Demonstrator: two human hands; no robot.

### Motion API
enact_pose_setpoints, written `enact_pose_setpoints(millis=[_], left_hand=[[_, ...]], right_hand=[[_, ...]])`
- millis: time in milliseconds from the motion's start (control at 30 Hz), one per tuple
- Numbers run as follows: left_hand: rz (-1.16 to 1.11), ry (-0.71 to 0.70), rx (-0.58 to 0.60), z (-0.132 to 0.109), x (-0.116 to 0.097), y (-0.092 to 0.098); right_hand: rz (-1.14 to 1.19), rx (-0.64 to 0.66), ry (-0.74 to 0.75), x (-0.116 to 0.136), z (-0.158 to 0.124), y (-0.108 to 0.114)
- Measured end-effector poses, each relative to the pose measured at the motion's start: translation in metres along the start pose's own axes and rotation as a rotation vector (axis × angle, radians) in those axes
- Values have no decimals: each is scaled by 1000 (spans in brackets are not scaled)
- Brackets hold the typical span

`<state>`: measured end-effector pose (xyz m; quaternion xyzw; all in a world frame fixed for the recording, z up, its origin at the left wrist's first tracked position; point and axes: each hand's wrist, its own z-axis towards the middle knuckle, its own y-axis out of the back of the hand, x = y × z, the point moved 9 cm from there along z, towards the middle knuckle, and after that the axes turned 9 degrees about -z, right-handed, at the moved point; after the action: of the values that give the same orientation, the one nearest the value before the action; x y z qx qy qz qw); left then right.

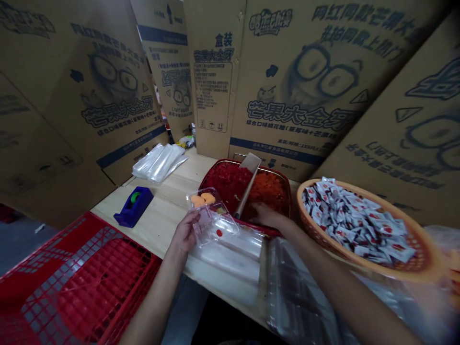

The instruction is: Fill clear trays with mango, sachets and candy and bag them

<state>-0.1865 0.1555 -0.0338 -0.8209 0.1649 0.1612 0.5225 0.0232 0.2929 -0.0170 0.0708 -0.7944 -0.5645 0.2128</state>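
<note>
My left hand (187, 232) grips the near left edge of a clear plastic compartment tray (214, 227), its fingers pinched on the rim. Round orange candies (203, 199) lie in the tray's far left compartment, and a small red piece (219, 233) shows nearer me. Beyond it sits a red tub (289, 197), split by a cardboard strip (248, 184). Red pieces (228, 177) fill its left side and orange pieces (269, 188) its right. My right hand (266, 214) dips into the orange pieces; its fingertips are hidden in shadow, so any hold is unclear.
At right stands an orange basket (304, 211) heaped with small white packets (354, 223). A blue tape dispenser (134, 208) and clear plastic bags (160, 163) lie at left. A red crate (142, 254) borders the table. Large cardboard boxes (298, 86) wall the back.
</note>
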Motion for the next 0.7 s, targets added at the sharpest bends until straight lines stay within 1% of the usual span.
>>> enact_pose_setpoints(millis=[100, 233, 367, 467, 533, 567, 633, 700], left_hand=[[-10, -56, -17, -1, -1, -3], [-24, -114, -13, -2, -4, -6], [-22, -127, -5, 1, -4, -5], [-15, -138, -2, 5, -3, -5], [-11, -147, 0, 7, -3, -5], [-8, -147, 3, 8, -2, -6], [-2, -144, 9, 9, 0, -7], [0, -146, 11, 10, 1, -8]], right_hand=[[85, 12, 20, 1, 5, -17], [232, 18, -9, -12, 4, -21], [386, -58, -67, -30, -2, -11], [494, -142, -58, -29, -11, 8], [611, -176, -7, -15, -21, 23], [667, -178, 50, -1, -28, 30], [716, -159, 243, 39, -43, 44], [646, -137, 483, 88, -62, 51]])
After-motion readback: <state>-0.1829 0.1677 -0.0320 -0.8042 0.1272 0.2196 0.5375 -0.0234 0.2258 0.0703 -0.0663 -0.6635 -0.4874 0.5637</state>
